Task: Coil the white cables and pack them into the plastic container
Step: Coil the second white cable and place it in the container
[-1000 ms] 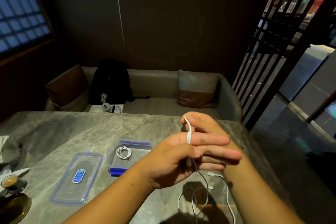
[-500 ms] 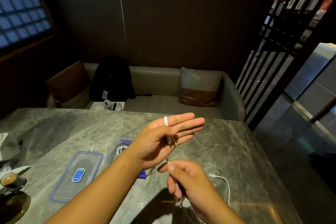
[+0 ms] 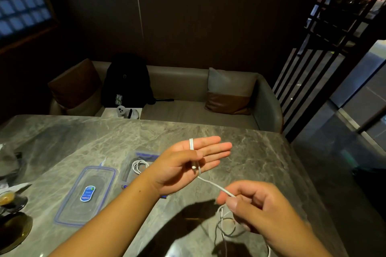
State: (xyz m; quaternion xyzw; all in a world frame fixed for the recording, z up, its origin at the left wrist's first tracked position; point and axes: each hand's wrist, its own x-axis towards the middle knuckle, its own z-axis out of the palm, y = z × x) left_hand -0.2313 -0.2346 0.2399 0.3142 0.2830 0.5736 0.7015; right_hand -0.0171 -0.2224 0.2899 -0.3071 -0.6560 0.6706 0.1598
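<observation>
Blue-rimmed lid (image 3: 86, 194) beside container (image 3: 131, 159) behind left hand (image 3: 183, 165)

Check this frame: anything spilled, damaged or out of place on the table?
Nothing stands out. The white cable runs from a loop round the left hand to the right hand; another coiled cable lies inside the open plastic container, its lid flat beside it.

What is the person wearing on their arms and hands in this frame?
Nothing that shows. The left hand and right hand are bare: no gloves, rings, watch or wristband. The left forearm and right forearm are uncovered to the frame's edge; no sleeve is in view.
</observation>
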